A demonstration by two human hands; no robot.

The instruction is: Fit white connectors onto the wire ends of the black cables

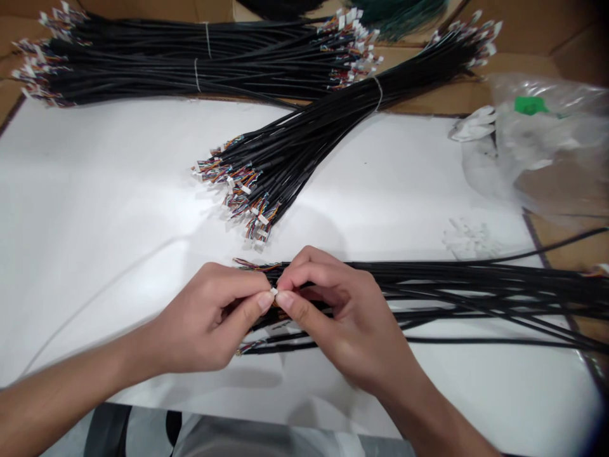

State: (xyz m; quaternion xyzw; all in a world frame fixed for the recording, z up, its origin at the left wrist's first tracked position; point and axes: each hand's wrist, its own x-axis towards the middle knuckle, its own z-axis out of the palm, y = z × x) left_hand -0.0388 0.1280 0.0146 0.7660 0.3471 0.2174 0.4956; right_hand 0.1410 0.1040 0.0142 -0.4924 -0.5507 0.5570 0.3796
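A: What do the hands have?

B: The left hand (204,320) and the right hand (342,320) meet at the fingertips, both pinching a small white connector (274,292). Thumb and forefinger close on it from each side, the other fingers curl inward, and neither hand is spread.

A: Where's the connector?

B: Right between those fingertips, above the near ends of some loose black cables (451,298). It seems to sit on the end of one cable, but the fingers hide too much to be sure. A few coloured wires (254,264) show just behind the hands.

A: And around them?

B: The cables lie on a white sheet (118,209) and run off to the right. Beyond the hands, a tied bundle (290,152) of similar cable lies slanted, its coloured ends and white connectors fanned toward the hands. Farther back, a second tied bundle (190,63) rests across brown cardboard (457,95).

A: Off to the right?

B: A clear plastic bag (542,146) with a green tag (529,105) — and, nearer the hands, some white pieces (469,238) on the sheet, too pale to make out.
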